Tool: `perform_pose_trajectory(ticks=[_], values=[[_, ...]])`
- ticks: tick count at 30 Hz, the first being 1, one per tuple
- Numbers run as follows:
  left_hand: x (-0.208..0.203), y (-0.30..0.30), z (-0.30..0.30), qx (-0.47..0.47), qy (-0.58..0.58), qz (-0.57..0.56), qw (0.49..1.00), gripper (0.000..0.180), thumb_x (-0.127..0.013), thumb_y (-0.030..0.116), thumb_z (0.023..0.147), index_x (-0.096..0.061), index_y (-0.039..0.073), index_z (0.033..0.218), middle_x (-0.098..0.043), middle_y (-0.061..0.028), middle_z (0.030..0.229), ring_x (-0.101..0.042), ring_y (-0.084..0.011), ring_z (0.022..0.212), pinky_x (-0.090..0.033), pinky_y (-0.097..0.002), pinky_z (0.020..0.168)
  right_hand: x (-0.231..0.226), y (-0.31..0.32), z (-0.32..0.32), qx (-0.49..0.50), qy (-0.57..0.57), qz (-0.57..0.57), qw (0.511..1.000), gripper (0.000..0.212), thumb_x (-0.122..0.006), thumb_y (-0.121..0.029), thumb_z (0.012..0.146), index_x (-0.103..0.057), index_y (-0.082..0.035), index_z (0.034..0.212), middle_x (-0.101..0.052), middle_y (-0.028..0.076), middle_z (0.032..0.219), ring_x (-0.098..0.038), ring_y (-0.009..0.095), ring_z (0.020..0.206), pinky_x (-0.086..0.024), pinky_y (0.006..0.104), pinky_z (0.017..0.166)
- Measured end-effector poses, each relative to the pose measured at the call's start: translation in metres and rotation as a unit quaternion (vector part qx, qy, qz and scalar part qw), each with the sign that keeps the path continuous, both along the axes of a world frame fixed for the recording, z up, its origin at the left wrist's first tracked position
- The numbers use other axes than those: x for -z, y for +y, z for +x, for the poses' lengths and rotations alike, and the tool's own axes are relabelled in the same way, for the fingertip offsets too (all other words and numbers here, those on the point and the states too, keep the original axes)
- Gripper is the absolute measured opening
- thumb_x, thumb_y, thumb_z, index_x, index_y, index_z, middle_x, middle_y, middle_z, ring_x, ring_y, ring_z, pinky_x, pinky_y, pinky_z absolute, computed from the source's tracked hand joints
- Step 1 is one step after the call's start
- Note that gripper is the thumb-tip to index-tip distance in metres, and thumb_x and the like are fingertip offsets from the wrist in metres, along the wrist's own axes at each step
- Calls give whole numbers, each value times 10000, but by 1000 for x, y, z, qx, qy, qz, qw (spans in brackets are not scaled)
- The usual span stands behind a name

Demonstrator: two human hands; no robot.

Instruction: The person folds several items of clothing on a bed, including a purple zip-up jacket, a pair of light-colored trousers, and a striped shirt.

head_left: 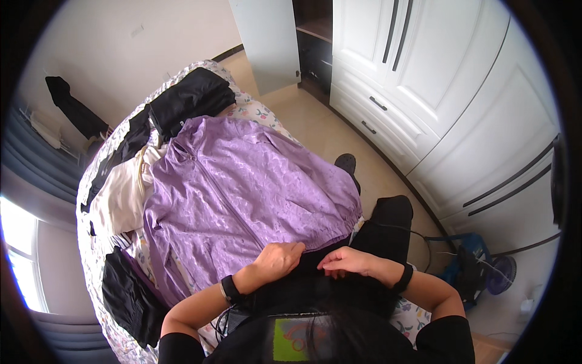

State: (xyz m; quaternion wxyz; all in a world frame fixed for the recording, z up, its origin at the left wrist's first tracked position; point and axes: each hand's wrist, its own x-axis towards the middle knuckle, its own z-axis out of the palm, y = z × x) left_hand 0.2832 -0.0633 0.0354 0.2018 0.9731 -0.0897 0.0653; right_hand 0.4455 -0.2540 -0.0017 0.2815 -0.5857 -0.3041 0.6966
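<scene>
The left hand [277, 259] rests knuckles-up on the lower hem of a purple jacket [242, 194], fingers curled under as if gripping or pressing the edge, though whether cloth is pinched between them cannot be told from above. The right hand [347, 262] lies just beside it, nearly touching, its fingers loosely bent and pointing toward the left hand; it sits at the hem's edge over dark clothing, and whether it holds any fabric is also unclear. Both wrists wear a dark band. In the head view, the only one here, the jacket stretches away from both hands, spread flat and front-up on a bed [97, 242] with a floral cover, probably laid out this way so the whole garment can be smoothed and handled from the hem. It is a thin, slightly shiny lilac fabric with a crinkled, wavy texture, a zip running from the collar down toward the left hand, sleeves lying along its sides, and a gathered hem. Beyond the jacket's collar, far from the hands, lies a folded black garment [193, 97]; off to the left of the left hand are cream clothes [124, 194] and another dark piece [124, 291] near the bed's edge. To the right of the right hand stands a white wardrobe [461, 97], with a small blue fan [494, 273] on the floor beneath it.
</scene>
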Motion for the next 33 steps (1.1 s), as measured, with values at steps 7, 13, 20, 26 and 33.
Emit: perform_pose_trajectory(ticks=[7, 13, 20, 26, 33], values=[[-4, -7, 2, 48, -19, -45, 998, 126, -599, 97, 783, -511, 39, 852, -513, -99, 710, -565, -281, 652, -459, -376, 550, -9, 21, -21, 275, 318, -8, 907, 404, -601, -315, 906, -567, -7, 1165, -661, 133, 1071, -643, 220, 993, -496, 300, 798], [-20, 20, 11, 76, 66, -100, 990, 182, -632, 193, 841, -565, 65, 951, -596, -107, 769, -623, -268, 693, -475, -368, 552, -8, 30, -17, 306, 269, -80, 910, 415, -549, -285, 922, -485, 8, 1208, -635, 162, 1124, -656, 302, 985, -535, 282, 655], [-28, 167, 70, -190, 105, 19, 976, 221, -604, 258, 842, -628, 110, 1003, -660, -101, 808, -648, -308, 717, -533, -393, 650, -3, 26, -12, 297, 288, -42, 909, 549, -607, -242, 889, -360, -25, 1329, -579, 139, 1227, -648, 296, 1007, -542, 301, 685], [1, 301, 115, -329, -13, 97, 939, 234, -542, 88, 789, -637, 111, 1001, -618, -127, 1064, -599, -335, 977, -496, -425, 814, -5, 38, -4, 280, 327, -63, 901, 707, -643, -121, 861, -188, -55, 1399, -499, 197, 1299, -626, 328, 1040, -542, 281, 674], [6, 364, 170, -407, -42, 182, 894, 297, -529, 7, 757, -622, 117, 1016, -643, -117, 1043, -627, -331, 937, -498, -422, 797, 2, 38, -4, 290, 317, -66, 901, 621, -642, -140, 873, -289, -55, 1377, -558, 136, 1245, -625, 272, 1051, -508, 266, 720]])
